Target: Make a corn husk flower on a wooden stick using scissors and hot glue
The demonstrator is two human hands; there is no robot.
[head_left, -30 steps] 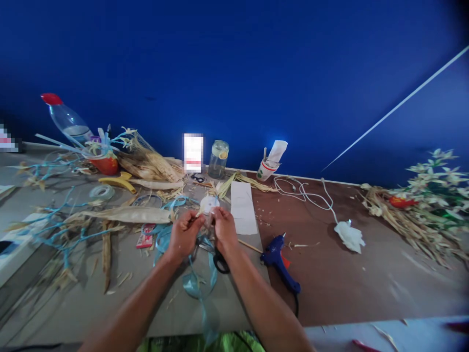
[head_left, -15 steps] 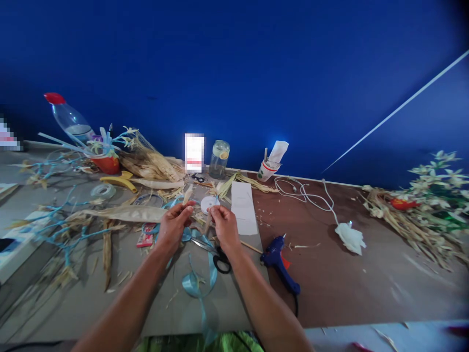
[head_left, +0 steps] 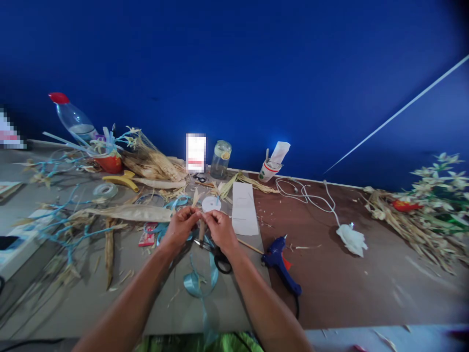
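My left hand (head_left: 180, 228) and my right hand (head_left: 220, 229) meet above the middle of the table, fingertips pinched together on a small strip of dried corn husk (head_left: 201, 226). A thin piece of the husk pokes up behind the left fingers. Under the hands lie black-handled scissors (head_left: 218, 255) and a curled light-blue ribbon (head_left: 197, 282). A white ribbon spool (head_left: 211, 204) sits just beyond the fingertips.
A blue glue gun (head_left: 280, 264) lies right of my arms, a white paper strip (head_left: 245, 214) beyond it. Dried husks (head_left: 128, 213), a glass jar (head_left: 220, 159), a paper cup (head_left: 266, 170), a white cable (head_left: 308, 193) and husk flowers (head_left: 428, 205) surround the work spot.
The hands drew apart half a second ago with the left holding a husk piece up, then came back together and slightly lower, pinching the husk strip between them.
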